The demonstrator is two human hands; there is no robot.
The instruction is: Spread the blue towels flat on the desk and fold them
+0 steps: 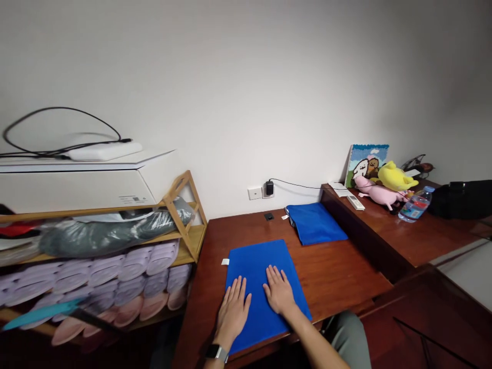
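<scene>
1. I see the left hand (235,310) laid palm down on a blue cloth (265,328), its fingers straight and close together, the thumb angled away. A watch (216,352) circles that wrist.

2. The right hand (279,293) lies beside it, also palm down on the cloth, fingers extended and slightly spread, thumb out to the side. I see neither hand pinching anything, and a strip of blue shows between them.

3. The cloth lies flat on a reddish-brown wooden table (326,271), in front of the seated person and reaching close to the near edge; a white tag (225,262) juts from its left side.

4. Farther back on the right, I see a second blue cloth (317,223), well apart from both hands. A small black item (269,217), too small for me to identify, sits near the wall (246,92), below a black plug (269,188).

5. To the right, a raised wooden top (384,225) carries a remote control (355,203), a pink plush toy (378,195), a yellow plush toy (395,178) and a plastic bottle (415,205), with a cartoon picture (359,164) propped behind.

6. To the left, a wooden rack (198,238) supports a white box (77,189) above a plastic-wrapped grey bundle (111,238) and rows of lilac slippers (132,264) and pink slippers (128,310).
</scene>
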